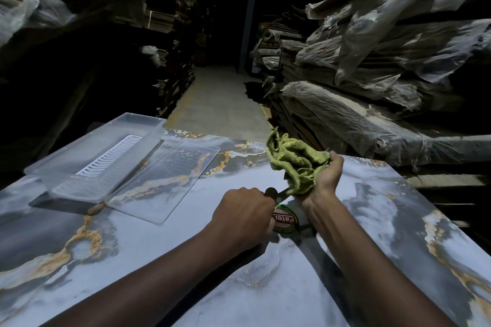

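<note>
- Left hand (244, 216): my fingers are curled tight round the dark brown handle of a knife-like tool (271, 192); its blade is mostly hidden.
- Right hand (325, 176) clutches a crumpled yellow-green terry cloth (293, 160), bunched over the blade.
- The tool's long axis runs from my left fist up and rightward into the cloth.
- Both are held above the marbled grey table (164, 268).
- Judgement: the wipe should follow that axis, away from the handle.

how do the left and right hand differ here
The left hand grips a dark handle, mostly hidden in its fist; the right hand clutches a crumpled green cloth that spills out above it. The right hand is farther out over the marbled table than the left hand. Both are curled round something.
</note>
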The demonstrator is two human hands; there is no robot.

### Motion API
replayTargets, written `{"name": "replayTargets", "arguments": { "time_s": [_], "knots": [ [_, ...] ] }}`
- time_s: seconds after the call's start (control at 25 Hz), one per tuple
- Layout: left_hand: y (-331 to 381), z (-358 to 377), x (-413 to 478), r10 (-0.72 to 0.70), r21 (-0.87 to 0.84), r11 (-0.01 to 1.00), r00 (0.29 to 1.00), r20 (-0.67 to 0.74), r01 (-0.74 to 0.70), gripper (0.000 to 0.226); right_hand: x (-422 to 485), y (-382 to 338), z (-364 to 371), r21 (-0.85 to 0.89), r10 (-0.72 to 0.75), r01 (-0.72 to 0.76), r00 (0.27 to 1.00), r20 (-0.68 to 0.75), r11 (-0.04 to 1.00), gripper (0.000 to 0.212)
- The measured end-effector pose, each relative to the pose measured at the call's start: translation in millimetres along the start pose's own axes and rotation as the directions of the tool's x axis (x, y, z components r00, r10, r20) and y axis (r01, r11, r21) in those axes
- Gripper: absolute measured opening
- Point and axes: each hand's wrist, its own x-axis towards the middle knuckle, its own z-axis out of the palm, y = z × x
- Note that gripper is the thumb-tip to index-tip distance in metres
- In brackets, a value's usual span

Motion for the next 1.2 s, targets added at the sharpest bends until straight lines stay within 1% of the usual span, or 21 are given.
{"name": "replayTargets", "arguments": {
  "time_s": [0.08, 0.12, 0.2, 0.24, 0.32, 0.4, 0.44, 0.48, 0.56, 0.6, 0.64, 0.68, 0.76, 0.8, 0.88, 0.92, 0.96, 1.0, 1.12, 1.16, 1.2],
  "knots": [
    [-4, -2, 0, 0.015, 0.035, 0.999, 0.999, -0.040, -0.013, 0.022, 20, -9, -14, -0.065, -0.134, 0.127, 0.983, -0.122, 0.990, 0.043],
    [-6, -2, -1, 0.017, 0.051, 0.999, 0.999, -0.049, -0.015, 0.025, 29, -13, -22, -0.139, -0.192, 0.167, 0.963, -0.188, 0.976, 0.043],
    [-12, -3, -2, 0.001, 0.039, 0.999, 0.996, -0.091, 0.002, 0.028, 43, -15, -37, -0.274, -0.242, 0.168, 0.933, -0.265, 0.947, 0.052],
    [-15, -2, -1, -0.021, 0.035, 0.999, 0.993, -0.114, 0.025, 0.029, 57, -13, -48, -0.322, -0.241, 0.155, 0.938, -0.248, 0.934, 0.057],
    [-19, -1, 2, -0.073, 0.052, 0.995, 0.988, -0.140, 0.081, 0.030, 63, -15, -53, -0.464, -0.209, 0.129, 0.970, -0.126, 0.877, 0.058],
    [-21, 2, 3, -0.138, 0.022, 0.990, 0.979, -0.152, 0.143, 0.031, 42, -24, -39, -0.586, -0.194, 0.165, 0.981, 0.014, 0.793, 0.040],
    [-22, 3, 4, -0.173, -0.007, 0.985, 0.973, -0.150, 0.174, 0.032, 35, -28, -32, -0.667, -0.211, 0.220, 0.973, 0.095, 0.712, 0.029],
    [-23, 3, 5, -0.201, -0.036, 0.980, 0.969, -0.141, 0.198, 0.033, 31, -31, -28, -0.752, -0.241, 0.281, 0.956, 0.166, 0.597, 0.026],
    [-25, 3, 7, -0.230, -0.074, 0.972, 0.967, -0.112, 0.223, 0.036, 27, -36, -24, -0.907, -0.348, 0.384, 0.885, 0.308, 0.175, 0.027],
    [-26, 3, 7, -0.237, -0.078, 0.970, 0.967, -0.098, 0.230, 0.038, 25, -38, -22, -0.911, -0.392, 0.412, 0.835, 0.386, -0.017, 0.024],
    [-26, 3, 7, -0.235, -0.075, 0.971, 0.968, -0.092, 0.229, 0.039, 26, -38, -21, -0.888, -0.406, 0.448, 0.796, 0.450, -0.105, 0.020],
    [-26, 4, 7, -0.233, -0.069, 0.971, 0.969, -0.086, 0.227, 0.039, 25, -39, -20, -0.855, -0.399, 0.506, 0.765, 0.506, -0.114, 0.016],
    [-26, 5, 7, -0.232, -0.050, 0.972, 0.969, -0.081, 0.229, 0.041, 24, -39, -16, -0.781, -0.310, 0.624, 0.743, 0.593, 0.003, 0.016],
    [-26, 5, 8, -0.232, -0.035, 0.973, 0.969, -0.081, 0.230, 0.042, 20, -39, -13, -0.751, -0.233, 0.649, 0.754, 0.614, 0.121, 0.019],
    [-27, 3, 8, -0.231, -0.001, 0.973, 0.969, -0.087, 0.232, 0.044, 13, -37, -9, -0.704, -0.081, 0.589, 0.786, 0.613, 0.397, 0.013],
    [-29, 2, 8, -0.229, 0.018, 0.973, 0.969, -0.090, 0.232, 0.045, 12, -37, -9, -0.682, -0.018, 0.542, 0.789, 0.614, 0.491, 0.017],
    [-30, 1, 8, -0.225, 0.040, 0.972, 0.970, -0.096, 0.230, 0.044, 10, -39, -10, -0.667, 0.035, 0.520, 0.775, 0.631, 0.533, 0.026],
    [-30, 1, 8, -0.221, 0.063, 0.972, 0.970, -0.099, 0.228, 0.043, 8, -41, -10, -0.667, 0.098, 0.521, 0.745, 0.660, 0.533, 0.030],
    [-28, -2, 7, -0.208, 0.082, 0.973, 0.973, -0.104, 0.217, 0.041, 1, -43, -6, -0.696, 0.353, 0.538, 0.608, 0.711, 0.476, 0.027],
    [-26, -2, 7, -0.203, 0.065, 0.975, 0.974, -0.103, 0.210, 0.040, 0, -39, -4, -0.697, 0.372, 0.565, 0.592, 0.715, 0.441, 0.030],
    [-25, -3, 7, -0.201, 0.040, 0.978, 0.975, -0.098, 0.206, 0.037, 1, -34, -1, -0.687, 0.287, 0.626, 0.626, 0.725, 0.369, 0.036]
  ]
}}
